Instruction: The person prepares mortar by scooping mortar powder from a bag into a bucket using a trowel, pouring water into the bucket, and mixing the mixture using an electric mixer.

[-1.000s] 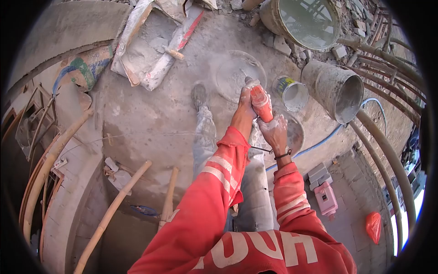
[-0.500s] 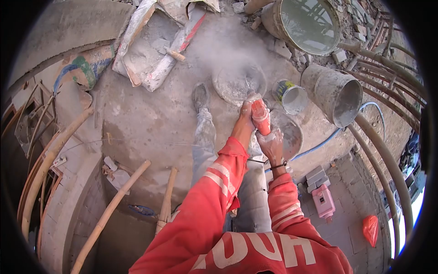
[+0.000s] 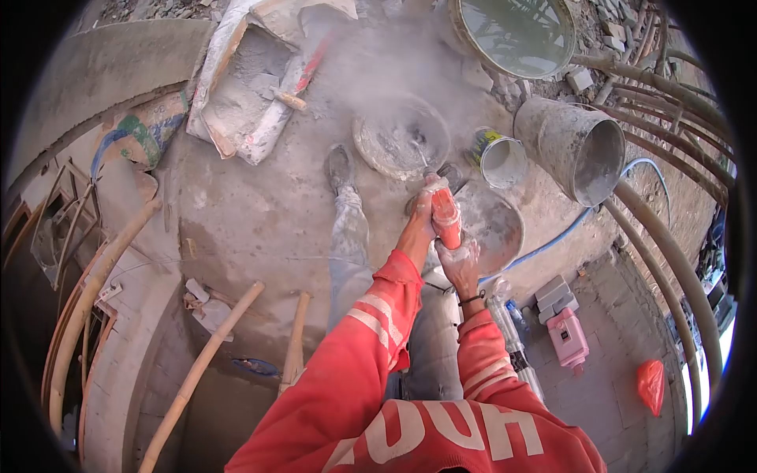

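My left hand [image 3: 423, 214] wraps round the front of a red, dust-coated power drill [image 3: 446, 219]. My right hand [image 3: 460, 263] is closed on its rear end. A thin shaft [image 3: 423, 158] runs from the drill down into a round basin [image 3: 364, 148] of grey powdery mix, and pale dust hangs over it. Whether the shaft is turning I cannot tell. Just right of the basin stands a small open bucket [image 3: 505, 164] with a yellow-green label. Behind the drill lies a shallow round pan [image 3: 514, 229] with grey residue.
A torn bag of grey powder [image 3: 256, 71] lies at upper left, a wooden handle [image 3: 291, 100] on it. Right are a tipped bucket [image 3: 552, 146] and a large water-filled bucket [image 3: 520, 39]. A blue hose [image 3: 552, 240] crosses the floor. Wooden poles [image 3: 197, 370] stand at lower left.
My view has shifted slightly, and the basin, bag and buckets appear further left. Dust over the basin has thinned, showing more of the shaft and mix. Both hands keep hold of the drill.
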Action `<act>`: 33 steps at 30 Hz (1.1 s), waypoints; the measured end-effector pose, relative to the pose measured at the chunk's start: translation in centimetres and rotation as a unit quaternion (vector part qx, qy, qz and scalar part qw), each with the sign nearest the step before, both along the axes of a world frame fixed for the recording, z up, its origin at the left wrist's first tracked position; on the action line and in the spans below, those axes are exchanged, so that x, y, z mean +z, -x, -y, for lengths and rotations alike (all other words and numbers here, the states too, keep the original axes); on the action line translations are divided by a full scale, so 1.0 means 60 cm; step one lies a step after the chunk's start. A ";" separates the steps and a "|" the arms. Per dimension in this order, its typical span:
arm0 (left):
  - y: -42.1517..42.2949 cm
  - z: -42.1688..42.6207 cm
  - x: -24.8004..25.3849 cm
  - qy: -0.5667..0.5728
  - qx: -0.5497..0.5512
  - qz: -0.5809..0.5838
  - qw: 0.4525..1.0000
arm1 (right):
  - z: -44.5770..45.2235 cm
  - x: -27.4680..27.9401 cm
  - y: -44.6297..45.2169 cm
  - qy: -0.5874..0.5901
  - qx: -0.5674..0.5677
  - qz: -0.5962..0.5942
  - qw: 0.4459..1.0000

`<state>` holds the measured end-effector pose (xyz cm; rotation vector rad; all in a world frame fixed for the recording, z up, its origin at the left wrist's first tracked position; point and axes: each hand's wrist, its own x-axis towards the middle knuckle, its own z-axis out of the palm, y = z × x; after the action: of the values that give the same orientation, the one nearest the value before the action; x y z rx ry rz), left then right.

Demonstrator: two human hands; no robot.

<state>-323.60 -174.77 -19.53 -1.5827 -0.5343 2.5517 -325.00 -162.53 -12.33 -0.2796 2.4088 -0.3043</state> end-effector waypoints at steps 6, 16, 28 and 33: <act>0.006 -0.009 -0.012 0.015 -0.006 0.011 1.000 | 0.002 0.004 -0.001 0.061 -0.043 0.028 0.997; -0.049 0.014 -0.037 0.040 0.038 -0.003 0.998 | 0.018 0.012 -0.010 0.059 0.060 0.042 0.996; 0.033 0.146 -0.021 0.154 -0.062 -0.086 0.982 | 0.136 0.011 0.052 0.159 -0.018 0.002 0.987; 0.095 0.142 -0.017 0.118 -0.100 -0.070 0.985 | 0.144 0.031 0.103 0.131 0.007 -0.041 0.991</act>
<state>-329.30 -183.30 -20.55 -1.4215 -0.0557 2.6216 -331.16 -171.17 -10.49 -0.4329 2.4462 -0.6150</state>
